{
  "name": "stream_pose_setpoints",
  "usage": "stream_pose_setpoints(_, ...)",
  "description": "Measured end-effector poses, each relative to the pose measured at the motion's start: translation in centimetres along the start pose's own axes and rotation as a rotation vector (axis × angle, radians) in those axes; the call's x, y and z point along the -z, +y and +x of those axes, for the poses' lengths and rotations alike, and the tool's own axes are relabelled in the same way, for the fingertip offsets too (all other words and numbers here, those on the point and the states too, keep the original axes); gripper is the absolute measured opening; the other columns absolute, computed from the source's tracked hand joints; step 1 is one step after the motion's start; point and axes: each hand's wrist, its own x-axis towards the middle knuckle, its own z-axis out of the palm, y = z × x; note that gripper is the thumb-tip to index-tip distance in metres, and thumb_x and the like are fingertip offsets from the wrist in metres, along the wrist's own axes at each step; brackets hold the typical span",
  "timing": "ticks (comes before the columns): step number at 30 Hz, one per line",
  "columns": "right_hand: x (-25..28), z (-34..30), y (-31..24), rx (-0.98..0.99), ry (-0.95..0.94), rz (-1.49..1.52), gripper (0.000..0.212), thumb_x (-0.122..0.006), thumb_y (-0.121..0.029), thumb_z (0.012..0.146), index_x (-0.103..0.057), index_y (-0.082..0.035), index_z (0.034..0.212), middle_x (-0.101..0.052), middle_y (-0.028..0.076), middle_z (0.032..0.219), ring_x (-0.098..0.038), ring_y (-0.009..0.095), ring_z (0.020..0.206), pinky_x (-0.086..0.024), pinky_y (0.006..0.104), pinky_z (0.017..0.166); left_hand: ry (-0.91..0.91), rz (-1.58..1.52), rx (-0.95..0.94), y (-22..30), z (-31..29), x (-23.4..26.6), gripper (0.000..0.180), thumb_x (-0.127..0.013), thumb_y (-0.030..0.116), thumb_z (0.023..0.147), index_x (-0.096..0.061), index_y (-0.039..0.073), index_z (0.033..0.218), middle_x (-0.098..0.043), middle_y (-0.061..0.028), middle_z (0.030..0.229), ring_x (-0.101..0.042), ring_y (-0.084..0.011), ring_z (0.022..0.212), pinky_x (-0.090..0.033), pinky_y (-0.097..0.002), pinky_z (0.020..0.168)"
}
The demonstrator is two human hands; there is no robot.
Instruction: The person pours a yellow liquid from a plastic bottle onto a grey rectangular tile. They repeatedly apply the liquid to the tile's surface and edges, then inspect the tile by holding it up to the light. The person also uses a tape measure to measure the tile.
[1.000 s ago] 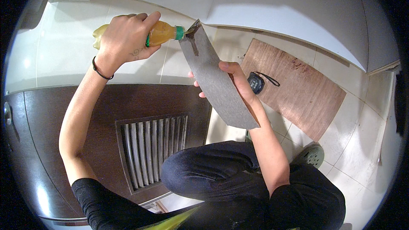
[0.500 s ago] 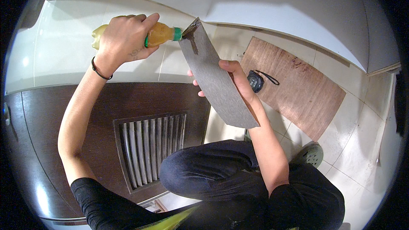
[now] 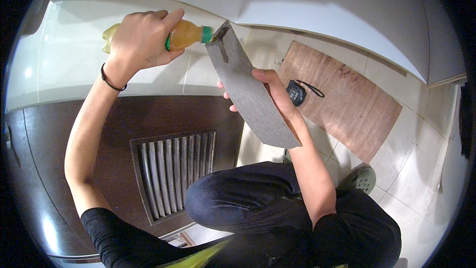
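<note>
While the right grip (image 3: 276, 90) clasps a flat grey panel (image 3: 245, 87), the left grip's (image 3: 141, 39) yellow plastic bottle (image 3: 188, 34) faces its top edge.

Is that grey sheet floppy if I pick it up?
Probably stiffish: the grey sheet juts past the right hand without drooping. It looks thin, so perhaps light. The dark smear near its top might feel slippery.

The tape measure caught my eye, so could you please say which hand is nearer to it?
Right. The right hand, holding the grey panel, appears immediately left of the tape measure; the left hand, gripping the bottle, is farther left.
</note>
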Motion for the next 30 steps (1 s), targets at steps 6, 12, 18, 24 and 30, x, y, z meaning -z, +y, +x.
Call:
stream_pose_setpoints(6,-0.3,-0.3,-0.2,-0.043,-0.004,-0.117,0.055,-0.051,-0.047,0.091,-0.051,-0.006,0.127,-0.063,0.011,0.108,-0.061,0.018,0.094,-0.056,0.0325,0.075,0.057,0.008,-0.024,0.1,0.7,0.8,0.058,-0.079,0.04,0.07,-0.056,0.011,0.115,-0.068,-0.0111,0.08,-0.067,-0.0308,0.071,-0.053,-0.0389,0.06)
stream_pose_setpoints(12,-0.5,-0.3,-0.5,-0.044,-0.005,-0.093,0.055,-0.051,-0.047,0.091,-0.051,-0.005,0.127,-0.063,0.012,0.108,-0.061,0.018,0.094,-0.056,0.0322,0.075,0.101,0.004,-0.051,-0.2,1.4,1.3,0.058,-0.078,0.04,0.07,-0.056,0.01,0.114,-0.068,-0.0114,0.08,-0.067,-0.0311,0.071,-0.053,-0.0393,0.06)
stream_pose_setpoints(18,-0.7,-0.4,-0.8,-0.025,-0.014,-0.078,0.059,-0.052,-0.048,0.091,-0.051,-0.003,0.129,-0.063,0.013,0.107,-0.061,0.018,0.092,-0.057,0.0317,0.074,0.07,-0.009,-0.031,-0.3,1.1,0.8,0.058,-0.077,0.039,0.07,-0.055,0.009,0.114,-0.067,-0.0133,0.078,-0.067,-0.0319,0.069,-0.052,-0.0405,0.058)
stream_pose_setpoints(24,-0.9,-0.4,-0.9,-0.023,-0.019,-0.018,0.057,-0.051,-0.046,0.091,-0.053,-0.001,0.127,-0.064,0.015,0.107,-0.062,0.019,0.092,-0.058,0.0327,0.073,0.048,-0.02,-0.01,-0.7,-0.1,-0.2,0.058,-0.077,0.04,0.069,-0.055,0.009,0.113,-0.067,-0.0133,0.077,-0.067,-0.0329,0.068,-0.053,-0.0401,0.058)
stream_pose_setpoints(30,-0.7,-0.5,-1.0,-0.026,-0.059,0.105,0.055,-0.046,-0.043,0.094,-0.053,0.0,0.128,-0.064,0.019,0.111,-0.065,0.023,0.093,-0.059,0.0364,0.075,0.03,-0.016,0.0,-0.7,-0.5,-0.2,0.055,-0.077,0.038,0.069,-0.053,0.009,0.11,-0.067,-0.0123,0.079,-0.067,-0.032,0.07,-0.053,-0.0398,0.059)
